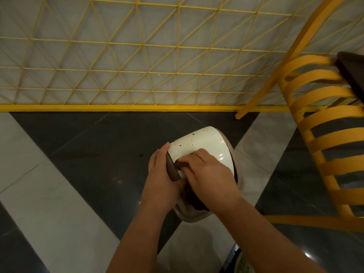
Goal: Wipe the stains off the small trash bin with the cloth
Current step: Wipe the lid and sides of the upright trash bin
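Note:
A small white trash bin (204, 144) lies tipped on its side on the floor, with dark brown specks scattered over its upper wall. Its beige lid rim (194, 217) faces me at the bottom. My left hand (162, 174) grips the bin's left side, thumb over a dark brown strip at its edge. My right hand (208, 174) presses a dark brown cloth (182, 164) flat against the bin's wall. Most of the cloth is hidden under my fingers, and more dark fabric shows below my palm.
The floor has dark grey tiles (94, 146) and pale stripes (39, 194). A yellow wire partition (137, 62) stands just behind the bin. A yellow slatted chair (325, 144) is close on the right. One dark spot (141, 155) lies on the floor left of the bin.

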